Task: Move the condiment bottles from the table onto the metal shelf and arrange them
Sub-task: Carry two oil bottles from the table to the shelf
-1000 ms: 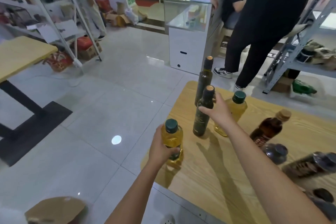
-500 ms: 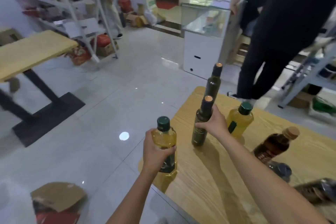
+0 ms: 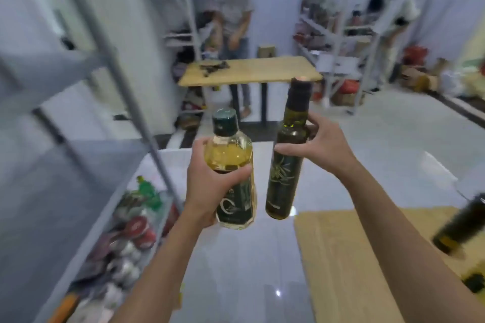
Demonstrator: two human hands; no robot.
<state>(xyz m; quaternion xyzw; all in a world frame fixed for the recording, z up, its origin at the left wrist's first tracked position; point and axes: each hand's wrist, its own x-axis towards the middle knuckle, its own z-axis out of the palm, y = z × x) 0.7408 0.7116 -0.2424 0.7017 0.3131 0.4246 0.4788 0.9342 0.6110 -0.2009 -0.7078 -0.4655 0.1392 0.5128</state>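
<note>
My left hand (image 3: pixel 207 186) grips a yellow oil bottle (image 3: pixel 231 157) with a dark green cap, held upright in the air over the floor. My right hand (image 3: pixel 315 144) holds a tall dark green olive oil bottle (image 3: pixel 284 178) around its shoulder, also lifted and slightly tilted. The two bottles hang side by side, close together. The metal shelf (image 3: pixel 86 102) stands at my left, its grey boards blurred. The wooden table (image 3: pixel 338 257) lies at lower right, and another dark bottle (image 3: pixel 462 225) shows blurred at its right edge.
The shelf's low board holds packaged goods and a green bottle (image 3: pixel 147 191). A second wooden table (image 3: pixel 249 71) stands ahead with a person (image 3: pixel 233 16) behind it. More shelving (image 3: pixel 341 29) lines the back wall. Glossy tiled floor lies between.
Both bottles have been lifted off the table. My view has swung left, away from the table and toward the metal shelf.
</note>
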